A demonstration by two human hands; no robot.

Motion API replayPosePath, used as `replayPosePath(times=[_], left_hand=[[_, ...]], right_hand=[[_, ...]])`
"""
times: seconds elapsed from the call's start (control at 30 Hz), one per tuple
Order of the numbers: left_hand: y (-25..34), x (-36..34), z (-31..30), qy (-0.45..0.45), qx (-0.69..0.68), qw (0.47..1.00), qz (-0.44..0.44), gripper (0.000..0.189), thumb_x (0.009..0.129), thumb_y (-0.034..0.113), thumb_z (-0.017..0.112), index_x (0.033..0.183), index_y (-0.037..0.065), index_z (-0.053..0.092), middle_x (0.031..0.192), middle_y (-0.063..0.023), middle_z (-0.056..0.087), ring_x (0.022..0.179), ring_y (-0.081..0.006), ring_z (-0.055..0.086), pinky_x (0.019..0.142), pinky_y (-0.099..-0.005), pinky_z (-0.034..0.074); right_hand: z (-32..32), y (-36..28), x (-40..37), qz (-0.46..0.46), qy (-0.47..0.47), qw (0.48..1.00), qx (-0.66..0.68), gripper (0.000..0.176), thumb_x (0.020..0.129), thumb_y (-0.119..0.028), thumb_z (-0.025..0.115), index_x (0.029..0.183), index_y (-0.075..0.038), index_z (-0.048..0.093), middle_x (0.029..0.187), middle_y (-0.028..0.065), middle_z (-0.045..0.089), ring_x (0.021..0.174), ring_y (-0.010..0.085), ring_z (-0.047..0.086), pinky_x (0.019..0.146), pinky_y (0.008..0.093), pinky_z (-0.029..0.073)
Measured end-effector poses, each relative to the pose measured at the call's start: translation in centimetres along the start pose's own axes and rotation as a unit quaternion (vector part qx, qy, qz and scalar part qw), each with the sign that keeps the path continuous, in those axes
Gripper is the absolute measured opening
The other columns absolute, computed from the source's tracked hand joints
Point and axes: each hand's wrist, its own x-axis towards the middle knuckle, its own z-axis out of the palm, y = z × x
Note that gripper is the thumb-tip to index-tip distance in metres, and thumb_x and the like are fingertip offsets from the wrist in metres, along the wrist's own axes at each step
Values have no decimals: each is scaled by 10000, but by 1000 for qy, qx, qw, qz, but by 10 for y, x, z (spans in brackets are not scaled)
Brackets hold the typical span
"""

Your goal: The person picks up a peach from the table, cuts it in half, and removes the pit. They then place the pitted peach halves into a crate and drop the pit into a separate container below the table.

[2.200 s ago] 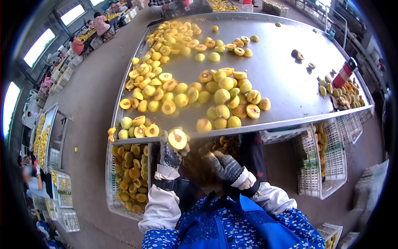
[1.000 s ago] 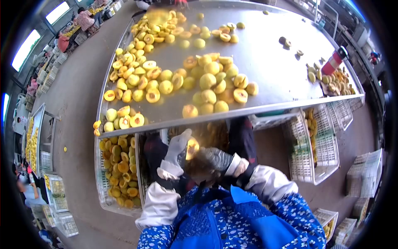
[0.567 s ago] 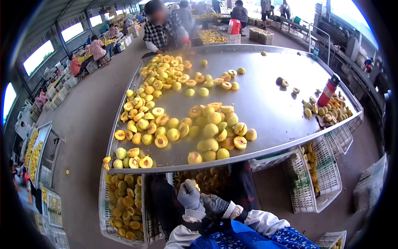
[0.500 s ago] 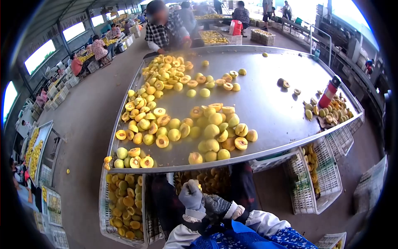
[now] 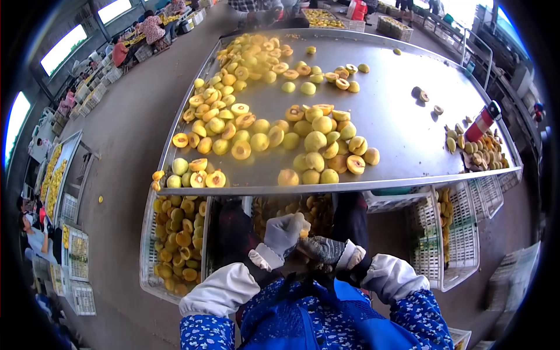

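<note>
My left hand [image 5: 284, 234], in a light grey glove, is curled closed below the table's near edge. At its fingertips shows a small part of a yellow peach [image 5: 304, 234], mostly hidden by the glove. My right hand [image 5: 324, 249], in a darker grey glove, is closed right beside it; anything inside its fingers is hidden. Ahead, whole and halved yellow peaches [image 5: 315, 141] lie on the metal table [image 5: 402, 134], several halves with brown pits showing. Beneath my hands, a crate holds more halves [image 5: 318, 211] between my legs.
A white crate [image 5: 144, 256] of peach halves stands at left, more crates [image 5: 429, 256] at right. A red bottle [image 5: 483, 121] stands by a pile of brownish pieces [image 5: 487, 153] at the table's right. A person [image 5: 256, 9] sits at the far side; others work at distant tables.
The view has tilted down, so the table sits higher and my sleeves and apron show more. My hands remain close together, the left fingers now pointing more toward the right.
</note>
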Motion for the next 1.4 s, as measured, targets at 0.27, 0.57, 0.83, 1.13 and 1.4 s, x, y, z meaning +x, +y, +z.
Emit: replayPosePath(times=[0.27, 0.57, 0.83, 1.13, 1.4], left_hand=[[9, -15, -13, 107, -296, 929, -193, 491, 927, 447, 428, 740, 27, 600, 666, -161, 627, 518, -249, 600, 506, -329, 510], [-2, -34, -203, 405, 481, 778, 0, 263, 845, 326, 593, 984, 106, 633, 863, -148, 648, 715, -343, 614, 636, -419, 503], [66, 185, -142, 108, 758, 642, -33, 563, 786, 477, 569, 1226, 138, 478, 1013, -167, 624, 943, -325, 593, 758, -446, 469], [44, 200, -114, -17, 642, 759, -107, 464, 741, 237, 663, 1133, 139, 434, 1013, -129, 607, 922, -287, 626, 754, -417, 503], [50, 86, -77, 86, -171, 982, -9, 348, 894, 302, 539, 1148, 67, 500, 805, -105, 611, 557, -203, 605, 431, -256, 488]], right_hand=[[56, 19, 14, -48, 99, 986, 125, 433, 956, -456, 388, 1010, -72, 579, 708, 0, 565, 671, 106, 530, 661, 268, 458], [19, 69, 37, 133, 174, 973, 72, 336, 965, -302, 426, 1128, -37, 550, 775, 31, 557, 716, 135, 501, 671, 268, 424], [-1, 97, 33, 103, 164, 980, -36, 322, 953, -261, 453, 1150, -26, 550, 877, 70, 574, 799, 171, 526, 713, 278, 436], [2, 82, 47, 27, 227, 973, 36, 316, 940, -215, 483, 1174, -13, 550, 991, 113, 593, 892, 212, 554, 760, 290, 450], [0, 16, 59, -78, 340, 930, 112, 237, 944, -220, 505, 954, -9, 612, 748, 63, 622, 693, 158, 559, 637, 304, 446]])
